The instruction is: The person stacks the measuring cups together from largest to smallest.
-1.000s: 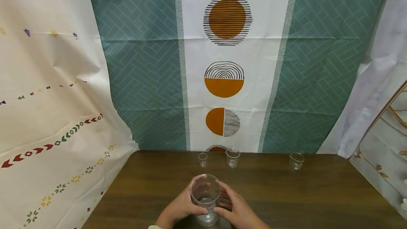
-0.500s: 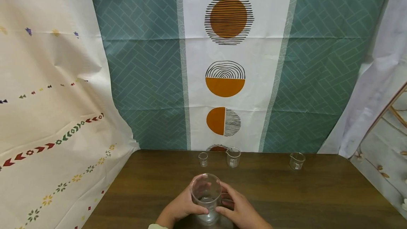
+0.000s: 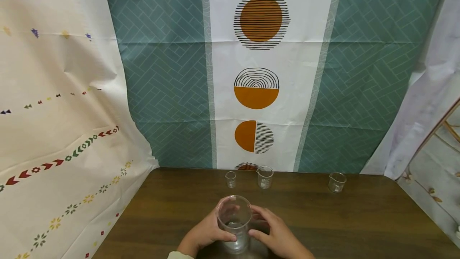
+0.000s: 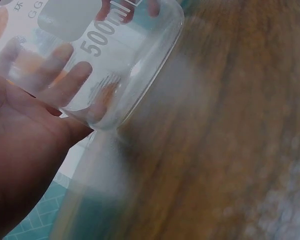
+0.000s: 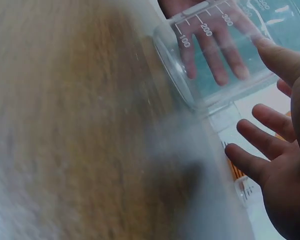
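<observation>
A large clear glass beaker (image 3: 235, 221) is upright near the front of the brown table; its 500 ml print shows in the left wrist view on the glass (image 4: 135, 55). My left hand (image 3: 208, 229) grips its left side, thumb in front and fingers behind the glass. On the other side is my right hand (image 3: 278, 233), its fingers spread and parted from the wall. In the right wrist view the right hand's thumb (image 5: 285, 62) lies at the beaker (image 5: 215, 55); whether it touches, I cannot tell.
At the table's back edge stand a small beaker (image 3: 230, 180), a medium beaker (image 3: 264, 178) and, farther right, another short beaker (image 3: 337, 183). Behind the table (image 3: 172, 211) hangs a green and white patterned cloth (image 3: 172, 91), with light cloth at both sides.
My right hand has moved a little to the right, and its fingers and thumb have drawn away from the large beaker. The left hand keeps its grip. The whole view has shifted slightly.
</observation>
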`<state>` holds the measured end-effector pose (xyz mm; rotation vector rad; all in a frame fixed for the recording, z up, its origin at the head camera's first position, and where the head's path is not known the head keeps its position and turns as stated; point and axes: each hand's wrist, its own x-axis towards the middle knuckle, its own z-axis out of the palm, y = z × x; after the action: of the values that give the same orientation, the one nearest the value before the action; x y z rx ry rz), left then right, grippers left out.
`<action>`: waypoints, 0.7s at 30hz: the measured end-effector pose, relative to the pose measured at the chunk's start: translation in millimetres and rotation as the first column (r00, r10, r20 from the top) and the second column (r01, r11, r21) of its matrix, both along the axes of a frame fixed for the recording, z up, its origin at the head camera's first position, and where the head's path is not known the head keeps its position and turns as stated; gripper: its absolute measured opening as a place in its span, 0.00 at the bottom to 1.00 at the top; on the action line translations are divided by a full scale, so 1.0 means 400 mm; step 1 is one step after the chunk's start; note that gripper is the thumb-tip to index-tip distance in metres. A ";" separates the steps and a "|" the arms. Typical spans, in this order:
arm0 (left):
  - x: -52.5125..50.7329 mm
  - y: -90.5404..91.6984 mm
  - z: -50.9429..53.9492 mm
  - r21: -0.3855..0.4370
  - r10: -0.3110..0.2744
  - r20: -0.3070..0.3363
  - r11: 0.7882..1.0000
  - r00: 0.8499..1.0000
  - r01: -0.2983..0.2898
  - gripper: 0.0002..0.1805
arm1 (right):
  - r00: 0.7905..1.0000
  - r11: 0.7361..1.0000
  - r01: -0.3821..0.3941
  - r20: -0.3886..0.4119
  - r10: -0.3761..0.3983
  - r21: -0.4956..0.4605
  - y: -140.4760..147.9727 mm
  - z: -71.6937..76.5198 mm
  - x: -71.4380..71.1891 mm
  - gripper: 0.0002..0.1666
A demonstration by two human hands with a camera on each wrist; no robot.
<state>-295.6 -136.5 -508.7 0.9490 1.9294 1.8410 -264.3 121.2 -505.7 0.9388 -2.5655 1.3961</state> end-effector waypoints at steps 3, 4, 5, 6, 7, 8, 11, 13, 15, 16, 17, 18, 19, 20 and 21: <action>0.001 -0.001 0.003 -0.004 0.005 0.019 1.000 1.000 -0.005 0.53 | 0.999 1.000 0.024 -0.031 -0.024 0.020 0.003 0.003 -0.004 0.34; 0.001 -0.002 0.004 -0.006 0.005 0.023 1.000 1.000 -0.005 0.53 | 0.999 0.999 0.034 -0.041 -0.033 0.028 0.004 0.004 -0.004 0.33; 0.001 -0.002 0.004 -0.009 0.003 0.025 1.000 1.000 -0.003 0.53 | 0.998 0.998 0.045 -0.053 -0.043 0.036 0.005 0.005 -0.005 0.32; 0.001 -0.002 0.004 -0.011 0.001 0.020 1.000 1.000 -0.001 0.53 | 0.996 0.997 0.058 -0.068 -0.055 0.050 0.006 0.006 -0.005 0.32; 0.000 -0.002 0.004 -0.013 -0.001 0.015 1.000 1.000 0.001 0.53 | 0.995 0.996 0.071 -0.081 -0.066 0.058 0.007 0.007 -0.005 0.31; 0.000 -0.002 0.004 -0.013 -0.004 0.012 1.000 1.000 0.004 0.53 | 0.992 0.994 0.085 -0.100 -0.078 0.069 0.008 0.007 -0.005 0.31; -0.001 -0.001 0.005 -0.011 -0.008 -0.001 1.000 1.000 0.008 0.52 | 0.983 0.988 0.126 -0.145 -0.112 0.093 0.010 0.009 -0.004 0.31; -0.001 -0.001 0.007 -0.006 -0.009 0.002 1.000 1.000 0.009 0.52 | 0.979 0.985 0.144 -0.161 -0.127 0.098 0.011 0.009 -0.004 0.31; 0.000 -0.001 0.008 -0.002 -0.011 0.003 1.000 1.000 0.011 0.52 | 0.976 0.982 0.159 -0.168 -0.140 0.104 0.012 0.009 -0.004 0.31; 0.001 -0.002 0.008 -0.002 -0.011 0.006 1.000 1.000 0.011 0.52 | 0.974 0.980 0.166 -0.171 -0.147 0.108 0.013 0.009 -0.004 0.31; 0.002 -0.002 0.008 -0.005 -0.008 0.012 1.000 1.000 0.008 0.52 | 0.972 0.978 0.175 -0.176 -0.154 0.114 0.014 0.008 -0.005 0.31; 0.002 -0.002 0.008 -0.003 -0.009 0.017 1.000 1.000 0.009 0.52 | 0.970 0.976 0.184 -0.186 -0.160 0.120 0.015 0.008 -0.006 0.31; 0.003 -0.002 0.008 0.000 -0.010 0.018 1.000 1.000 0.010 0.52 | 0.967 0.974 0.192 -0.191 -0.166 0.124 0.016 0.009 -0.007 0.31; 0.004 -0.002 0.008 0.004 -0.013 0.018 1.000 1.000 0.013 0.53 | 0.964 0.971 0.202 -0.198 -0.175 0.129 0.017 0.009 -0.007 0.31; 0.004 -0.002 0.008 0.006 -0.014 0.019 1.000 1.000 0.014 0.53 | 0.962 0.969 0.210 -0.204 -0.181 0.130 0.018 0.010 -0.008 0.32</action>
<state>-294.0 -137.2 -505.4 0.9413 1.9024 1.8418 -267.5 128.5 -501.9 0.7681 -2.5633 1.0207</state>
